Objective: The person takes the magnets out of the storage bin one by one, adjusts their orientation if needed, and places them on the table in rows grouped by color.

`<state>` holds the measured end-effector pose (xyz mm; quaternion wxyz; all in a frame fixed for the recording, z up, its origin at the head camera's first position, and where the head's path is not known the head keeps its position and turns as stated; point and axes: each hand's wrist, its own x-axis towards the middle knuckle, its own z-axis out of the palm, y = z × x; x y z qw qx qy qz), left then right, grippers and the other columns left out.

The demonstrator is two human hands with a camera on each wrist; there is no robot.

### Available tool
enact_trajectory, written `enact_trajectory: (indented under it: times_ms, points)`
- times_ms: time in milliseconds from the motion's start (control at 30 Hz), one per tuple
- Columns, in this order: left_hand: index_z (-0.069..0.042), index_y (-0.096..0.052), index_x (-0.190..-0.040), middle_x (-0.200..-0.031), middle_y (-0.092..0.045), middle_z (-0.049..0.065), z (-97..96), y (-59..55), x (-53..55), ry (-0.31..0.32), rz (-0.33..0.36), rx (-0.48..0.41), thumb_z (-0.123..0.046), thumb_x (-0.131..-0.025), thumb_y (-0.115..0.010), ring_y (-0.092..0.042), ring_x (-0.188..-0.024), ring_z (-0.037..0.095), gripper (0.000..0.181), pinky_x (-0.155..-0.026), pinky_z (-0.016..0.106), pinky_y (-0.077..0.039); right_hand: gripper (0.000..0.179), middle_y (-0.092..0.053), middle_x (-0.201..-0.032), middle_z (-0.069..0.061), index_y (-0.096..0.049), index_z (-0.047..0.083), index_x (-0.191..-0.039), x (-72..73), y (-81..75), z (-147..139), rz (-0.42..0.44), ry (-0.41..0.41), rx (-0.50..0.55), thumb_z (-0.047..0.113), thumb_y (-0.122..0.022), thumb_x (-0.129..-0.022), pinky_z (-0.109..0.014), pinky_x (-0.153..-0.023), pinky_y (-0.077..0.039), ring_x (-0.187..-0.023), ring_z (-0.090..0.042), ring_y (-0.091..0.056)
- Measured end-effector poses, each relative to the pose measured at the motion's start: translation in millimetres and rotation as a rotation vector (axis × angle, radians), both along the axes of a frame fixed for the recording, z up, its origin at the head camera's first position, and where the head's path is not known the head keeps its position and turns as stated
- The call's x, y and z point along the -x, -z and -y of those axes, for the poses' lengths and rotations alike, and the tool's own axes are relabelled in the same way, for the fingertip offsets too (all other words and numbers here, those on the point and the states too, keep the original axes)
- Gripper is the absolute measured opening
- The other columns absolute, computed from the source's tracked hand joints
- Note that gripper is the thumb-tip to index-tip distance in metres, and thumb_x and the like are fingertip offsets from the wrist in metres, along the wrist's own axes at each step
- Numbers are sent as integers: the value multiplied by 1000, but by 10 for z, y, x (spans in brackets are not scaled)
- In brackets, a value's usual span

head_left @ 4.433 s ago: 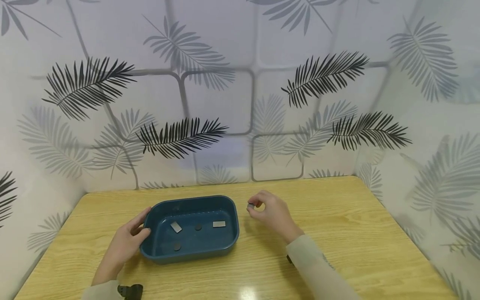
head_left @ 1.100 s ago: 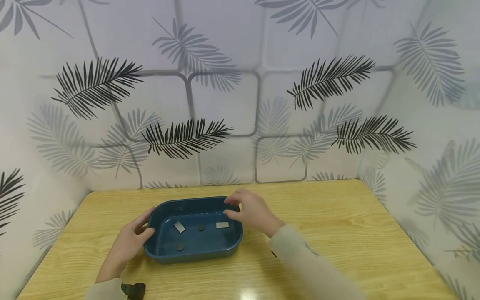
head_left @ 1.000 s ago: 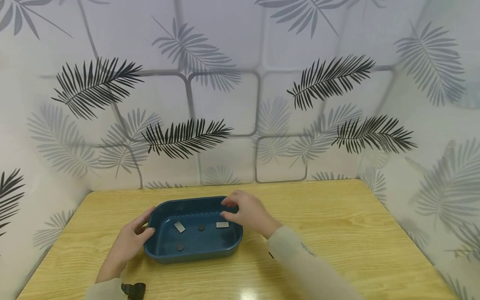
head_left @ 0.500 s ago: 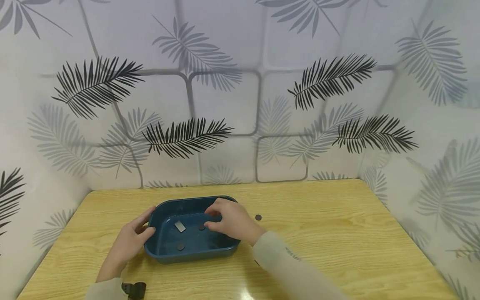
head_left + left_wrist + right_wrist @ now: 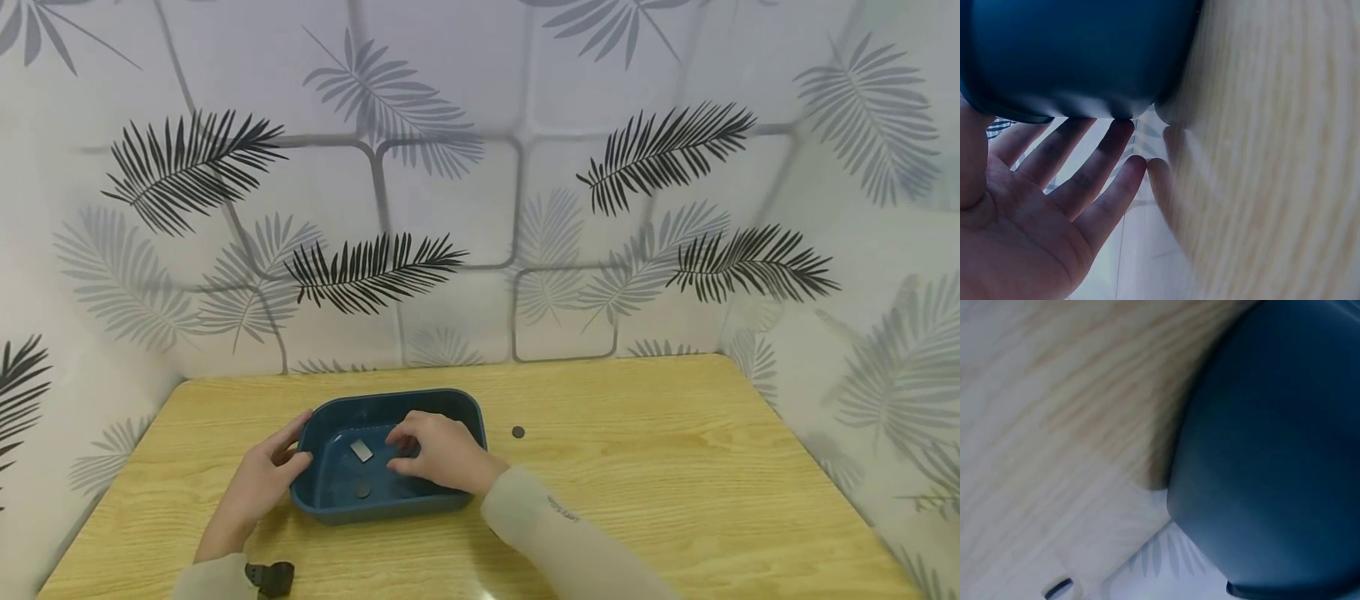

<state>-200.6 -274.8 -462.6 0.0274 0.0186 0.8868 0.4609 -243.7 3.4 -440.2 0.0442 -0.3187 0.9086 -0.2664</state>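
Note:
My left hand [image 5: 258, 487] holds the left end of a dark blue plastic tub [image 5: 390, 507], its thumb over the rim. In the left wrist view its fingers [image 5: 1107, 150] lie against the outer wall. My right hand [image 5: 442, 454] is inside the tub, thumb and fingertips apart over the floor. Left of it lie a small silver rectangular block [image 5: 362, 451] and a dark grey round disc [image 5: 363, 490]. The right hand covers the tub's right part. A similar dark disc [image 5: 518, 432] lies on the table right of the tub. The right wrist view shows the tub's outside [image 5: 1266, 456], not the hand.
The tub stands on a light wood-grain table [image 5: 660, 467]. Behind the table rises a wall covering [image 5: 450, 317] with leaf prints. A black wrist device [image 5: 272, 578] sits at the left sleeve.
My right hand, which pinched a disc right of the tub, has left it on the table and moved left and down into the tub. My left hand keeps its place.

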Motion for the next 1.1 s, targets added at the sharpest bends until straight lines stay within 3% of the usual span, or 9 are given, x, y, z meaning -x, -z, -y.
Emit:
enact_trajectory:
  times_ms: [133, 300, 500, 733, 933, 1100]
  points:
    - [-13, -31, -163, -163, -37, 28, -13, -21, 5, 5, -1, 0, -13, -106, -54, -47, -142, 51, 62, -109, 53, -52, 29, -71, -105, 8, -76, 18, -117, 16, 24, 50, 21, -8, 0, 33, -79, -92, -18, -83, -54, -96, -3, -68]
    - [-9, -33, -162, -161, -39, 28, -34, 0, 12, 13, -37, -3, -9, -105, -55, -46, -143, 50, 62, -113, 56, -46, 29, -70, -105, 10, -76, 19, -118, 15, 73, 117, 62, -44, -15, 32, -79, -92, -17, -81, -53, -93, 1, -66]
    - [-13, -30, -164, -163, -36, 27, -30, 8, 12, 3, 2, -8, -11, -106, -53, -43, -146, 50, 63, -115, 58, -44, 29, -70, -103, 9, -77, 19, -117, 8, 111, 194, 75, -101, -34, 31, -79, -91, -12, -76, -51, -87, 3, -64]
    - [-11, -33, -162, -161, -39, 28, -26, 18, 12, 5, -26, -4, -11, -105, -56, -47, -143, 50, 62, -112, 55, -48, 29, -68, -98, 9, -77, 19, -115, 14, 123, 290, 125, -104, -39, 32, -81, -89, -15, -74, -51, -82, 4, -62]
    - [-14, -31, -163, -162, -38, 27, -21, 0, -3, -11, 6, -7, -10, -105, -54, -45, -144, 50, 63, -114, 57, -47, 29, -69, -99, 10, -78, 20, -114, 22, 136, 334, 138, -99, -66, 32, -82, -88, -19, -78, -52, -83, 3, -63]
    - [-14, -31, -163, -164, -37, 26, -14, -15, -14, -14, 15, -7, -10, -105, -53, -42, -147, 49, 63, -117, 57, -42, 30, -68, -99, 9, -79, 21, -115, 32, 153, 369, 132, -135, -93, 29, -83, -87, -16, -73, -51, -81, 3, -61]
